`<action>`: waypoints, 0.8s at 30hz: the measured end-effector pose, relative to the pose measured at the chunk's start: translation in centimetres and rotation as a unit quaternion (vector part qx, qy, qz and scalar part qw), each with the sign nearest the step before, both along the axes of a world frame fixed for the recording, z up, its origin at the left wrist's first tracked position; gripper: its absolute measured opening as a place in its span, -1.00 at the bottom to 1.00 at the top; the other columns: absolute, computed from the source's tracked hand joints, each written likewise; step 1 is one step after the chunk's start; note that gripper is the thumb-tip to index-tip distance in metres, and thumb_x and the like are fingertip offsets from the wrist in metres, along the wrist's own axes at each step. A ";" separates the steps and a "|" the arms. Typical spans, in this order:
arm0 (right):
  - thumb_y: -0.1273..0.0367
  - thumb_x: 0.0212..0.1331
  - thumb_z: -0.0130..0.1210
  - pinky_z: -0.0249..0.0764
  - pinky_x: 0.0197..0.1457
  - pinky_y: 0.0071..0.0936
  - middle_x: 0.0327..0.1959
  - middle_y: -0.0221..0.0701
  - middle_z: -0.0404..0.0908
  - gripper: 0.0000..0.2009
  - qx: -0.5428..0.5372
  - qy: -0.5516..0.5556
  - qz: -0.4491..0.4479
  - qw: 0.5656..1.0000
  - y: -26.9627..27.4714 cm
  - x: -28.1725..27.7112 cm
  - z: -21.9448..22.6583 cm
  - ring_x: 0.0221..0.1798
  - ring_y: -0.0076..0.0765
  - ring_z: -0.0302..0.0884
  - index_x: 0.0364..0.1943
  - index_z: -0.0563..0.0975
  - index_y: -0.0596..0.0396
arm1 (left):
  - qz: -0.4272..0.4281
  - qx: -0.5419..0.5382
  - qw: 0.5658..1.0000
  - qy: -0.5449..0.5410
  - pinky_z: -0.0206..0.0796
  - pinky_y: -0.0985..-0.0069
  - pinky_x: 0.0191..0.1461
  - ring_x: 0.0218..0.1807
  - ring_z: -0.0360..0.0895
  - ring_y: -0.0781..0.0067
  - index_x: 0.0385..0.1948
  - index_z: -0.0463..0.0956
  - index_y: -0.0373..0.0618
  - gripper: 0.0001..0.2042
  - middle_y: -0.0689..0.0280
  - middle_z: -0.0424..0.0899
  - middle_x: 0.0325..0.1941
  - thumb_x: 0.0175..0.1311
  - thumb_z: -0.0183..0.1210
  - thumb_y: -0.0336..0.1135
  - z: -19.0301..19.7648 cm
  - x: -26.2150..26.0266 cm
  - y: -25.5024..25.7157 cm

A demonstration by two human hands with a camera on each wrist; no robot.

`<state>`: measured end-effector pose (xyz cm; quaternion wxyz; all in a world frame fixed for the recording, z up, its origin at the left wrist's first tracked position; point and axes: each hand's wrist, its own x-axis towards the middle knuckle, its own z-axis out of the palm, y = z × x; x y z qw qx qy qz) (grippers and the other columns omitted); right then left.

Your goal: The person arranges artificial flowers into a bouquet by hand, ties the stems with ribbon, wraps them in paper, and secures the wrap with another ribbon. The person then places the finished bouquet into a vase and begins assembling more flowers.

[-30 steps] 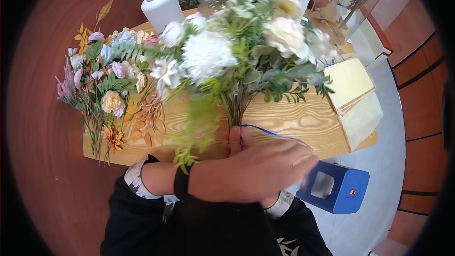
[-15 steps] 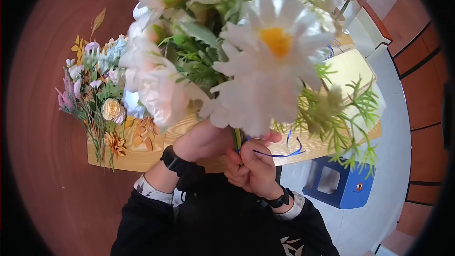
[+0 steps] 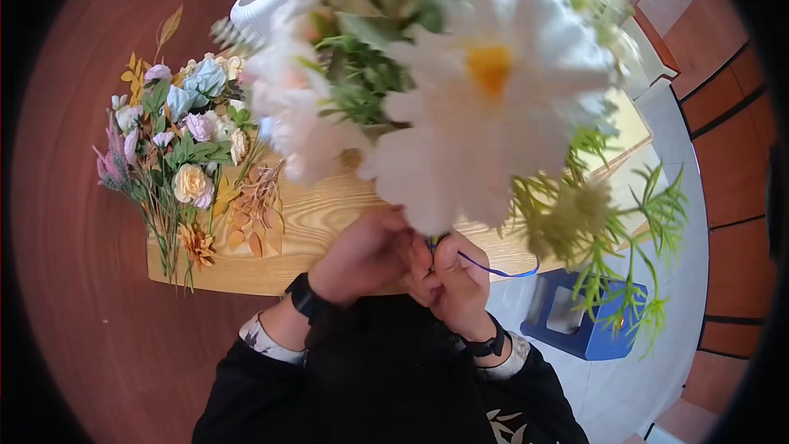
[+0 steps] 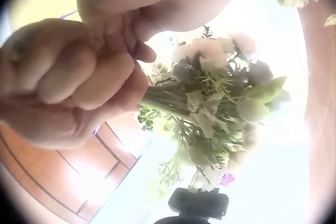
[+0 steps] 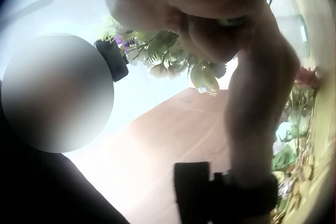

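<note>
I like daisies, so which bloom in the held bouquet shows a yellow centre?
The white bloom, largest in the head view; its yellow-orange centre sets it apart: the pinkish blooms beside it show none.

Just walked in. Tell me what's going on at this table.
A person is working on a bouquet of white flowers and greenery. Their right hand grips its stems, and a blue ribbon trails from that hand. The left hand is close beside it, its fingertips partly hidden. Whether the ribbon is knotted can't be seen. Loose flowers lie to the left on the wooden table, and a white vase stands at the back.
</note>
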<state>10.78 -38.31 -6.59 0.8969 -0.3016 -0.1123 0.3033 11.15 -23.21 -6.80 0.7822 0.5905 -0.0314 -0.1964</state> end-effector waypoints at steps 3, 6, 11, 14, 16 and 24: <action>0.21 0.29 -0.15 0.07 -0.68 -0.70 -0.59 -0.41 0.30 -0.71 -0.113 -0.042 -0.126 0.985 0.1 -0.9 -2.0 -0.66 -0.61 0.20 -0.26 0.36 0.20 | 0.104 -0.296 0.939 0.138 0.34 0.42 -0.02 -0.12 0.46 0.36 -0.09 0.36 -0.16 -0.75 0.25 0.49 -0.11 0.25 -0.04 -0.29 2.9 -0.8 -0.8; 0.35 0.24 -0.08 0.30 -0.41 -0.72 -0.41 -0.45 0.46 -0.82 -0.175 -0.063 -0.137 0.973 0.1 -1.3 -1.4 -0.42 -0.64 0.37 -0.28 0.44 0.21 | 0.309 -0.281 0.905 0.086 0.34 0.42 0.00 -0.16 0.49 0.31 -0.18 0.38 -0.20 -0.77 0.19 0.51 -0.22 0.24 -0.02 -0.27 2.8 -2.5 -1.8; 0.25 0.32 -0.20 0.26 -0.43 -0.73 -0.52 -0.46 0.44 -0.71 -0.148 -0.058 -0.197 0.968 1.9 -1.4 -0.6 -0.49 -0.66 0.33 -0.32 0.45 0.19 | 0.280 -0.053 0.959 -0.002 0.34 0.51 -0.23 -0.36 0.48 0.42 -0.34 0.47 -0.31 -0.85 0.24 0.54 -0.42 0.23 0.01 -0.40 2.9 -2.9 -1.3; 0.18 0.32 -0.20 0.07 -0.63 -0.76 -0.65 -0.52 0.38 -0.68 -0.206 -0.019 -0.261 0.943 2.5 -0.6 -0.4 -0.70 -0.72 0.14 -0.50 0.38 0.08 | 0.257 -0.050 0.965 -0.027 0.31 0.54 -0.23 -0.42 0.47 0.45 -0.48 0.46 -0.41 -0.85 0.22 0.50 -0.62 0.20 0.03 -0.47 4.2 -3.0 -1.9; 0.18 0.31 -0.19 -0.03 -0.67 -0.76 -0.67 -0.56 0.36 -0.68 -0.260 -0.023 -0.265 0.928 2.1 -0.4 -0.7 -0.71 -0.75 0.13 -0.48 0.39 0.08 | 0.259 0.183 0.917 -0.240 0.33 0.52 -0.30 -0.43 0.51 0.46 -0.44 0.47 -0.41 -0.92 0.19 0.55 -0.56 0.16 0.04 -0.55 4.8 -2.9 -2.4; 0.33 0.31 -0.19 0.08 -0.65 -0.62 -0.71 -0.47 0.23 -0.77 -0.197 -0.275 -0.352 0.873 3.7 0.4 -5.3 -0.72 -0.56 0.15 -0.47 0.29 0.16 | 0.167 0.400 0.780 -0.450 0.33 0.47 -0.40 -0.46 0.51 0.33 -0.36 0.52 -0.21 -0.79 0.26 0.54 -0.54 -0.10 0.07 -0.61 1.6 -1.6 -3.0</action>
